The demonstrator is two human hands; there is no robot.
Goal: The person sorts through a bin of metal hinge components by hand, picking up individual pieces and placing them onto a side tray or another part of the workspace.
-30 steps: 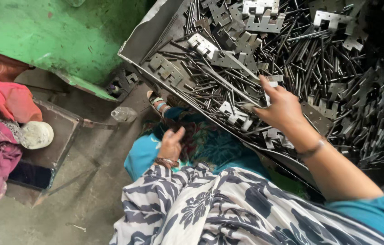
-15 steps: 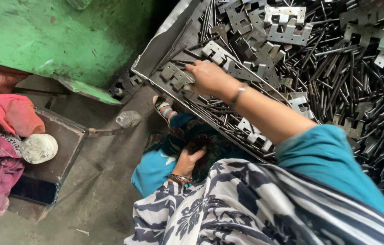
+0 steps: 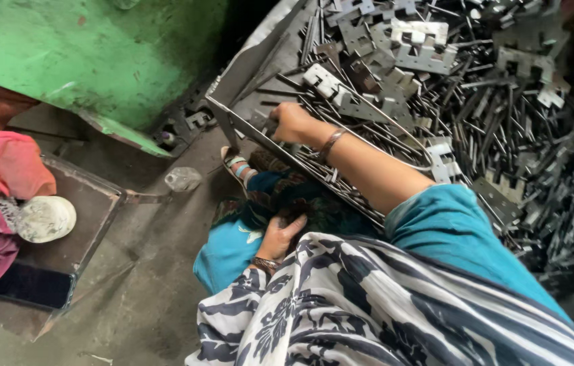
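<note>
My right hand reaches into the near left corner of a big metal tray. Its fingers are curled down over small dark metal pieces there. A bangle sits on that wrist, and the arm has a teal sleeve. The tray is heaped with thin metal rods and flat notched stamped plates. My left hand rests on dark patterned cloth in my lap, fingers bent and apart, holding nothing. A black and white patterned scarf covers my front.
A green painted machine body stands at the upper left. Pink and red cloth, a round whitish lump and a dark phone lie on a low metal stand at left. A crumpled clear bottle and my sandalled foot are on the grey floor.
My right hand has moved from the middle of the tray leftward to its near left corner and curled shut. My left hand has slid lower on my lap.
</note>
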